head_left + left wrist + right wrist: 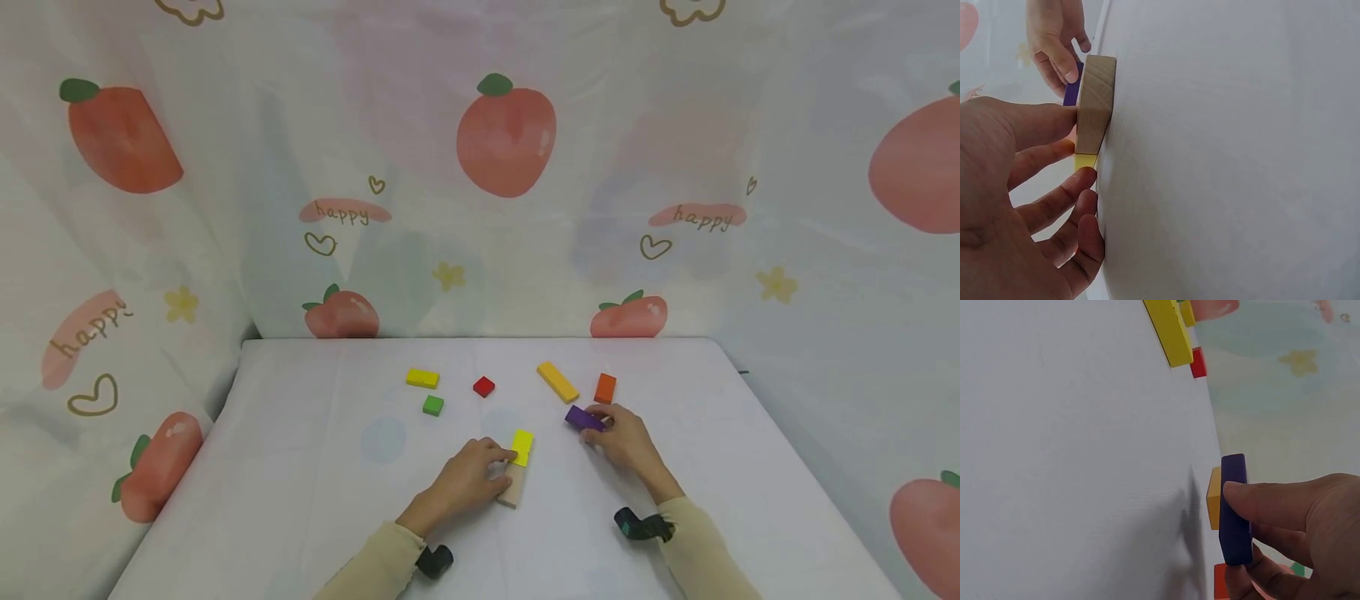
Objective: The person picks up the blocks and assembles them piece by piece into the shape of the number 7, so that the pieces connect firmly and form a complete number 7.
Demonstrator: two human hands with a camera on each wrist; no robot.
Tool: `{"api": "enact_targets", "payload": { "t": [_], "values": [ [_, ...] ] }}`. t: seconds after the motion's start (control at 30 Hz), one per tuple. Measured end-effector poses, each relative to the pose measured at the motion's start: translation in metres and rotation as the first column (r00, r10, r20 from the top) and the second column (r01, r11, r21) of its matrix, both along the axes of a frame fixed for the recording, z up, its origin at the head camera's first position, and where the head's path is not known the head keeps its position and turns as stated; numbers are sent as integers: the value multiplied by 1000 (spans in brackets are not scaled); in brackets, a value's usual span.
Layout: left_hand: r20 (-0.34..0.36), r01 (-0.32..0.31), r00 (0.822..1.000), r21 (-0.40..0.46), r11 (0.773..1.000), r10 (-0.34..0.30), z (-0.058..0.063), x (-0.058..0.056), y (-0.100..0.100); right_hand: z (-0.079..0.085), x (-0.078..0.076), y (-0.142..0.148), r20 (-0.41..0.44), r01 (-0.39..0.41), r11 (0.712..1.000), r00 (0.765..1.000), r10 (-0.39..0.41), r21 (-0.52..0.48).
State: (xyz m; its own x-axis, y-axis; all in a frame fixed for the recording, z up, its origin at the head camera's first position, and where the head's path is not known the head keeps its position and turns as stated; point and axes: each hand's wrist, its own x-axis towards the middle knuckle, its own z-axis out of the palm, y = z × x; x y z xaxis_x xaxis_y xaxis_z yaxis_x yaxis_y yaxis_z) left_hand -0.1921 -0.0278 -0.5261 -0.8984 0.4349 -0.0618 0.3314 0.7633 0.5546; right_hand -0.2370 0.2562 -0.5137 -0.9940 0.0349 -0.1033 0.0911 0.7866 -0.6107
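In the head view, my right hand (621, 440) pinches a purple block (583, 418) between thumb and fingers. The right wrist view shows that purple block (1235, 509) upright in the picture, its far end uncovered. My left hand (471, 473) touches a row of two blocks laid end to end: a plain wooden block (512, 487) nearer me and a yellow block (522, 443) beyond it. Its thumb lies against the side of the wooden block (1094, 106), while the index finger reaches the yellow one. The remaining left fingers are loosely bent beside the row.
Beyond the hands lie an orange-yellow block (557, 382), an orange block (605, 388) and a red block (483, 387). Farther left are another yellow block (422, 378) and a green block (432, 406). A printed curtain (510, 275) stands behind the white table (300, 467).
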Motion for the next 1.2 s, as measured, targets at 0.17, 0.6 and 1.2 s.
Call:
{"api": "enact_targets", "payload": {
  "t": [0.17, 0.6, 1.2],
  "values": [
    [11, 7, 1000, -3, 1000, -7, 1, 0, 0, 6, -6, -3, -33, -62, 998, 997, 63, 9],
    [35, -11, 999, -14, 1000, 12, 4, 0, 2, 12, -18, -11, -104, -196, 980, 975, 198, 27],
    [42, 1, 999, -12, 1000, 0, 3, 0, 0, 6, -23, -23, -67, -291, 956, 954, 294, 49]
  ]
}}
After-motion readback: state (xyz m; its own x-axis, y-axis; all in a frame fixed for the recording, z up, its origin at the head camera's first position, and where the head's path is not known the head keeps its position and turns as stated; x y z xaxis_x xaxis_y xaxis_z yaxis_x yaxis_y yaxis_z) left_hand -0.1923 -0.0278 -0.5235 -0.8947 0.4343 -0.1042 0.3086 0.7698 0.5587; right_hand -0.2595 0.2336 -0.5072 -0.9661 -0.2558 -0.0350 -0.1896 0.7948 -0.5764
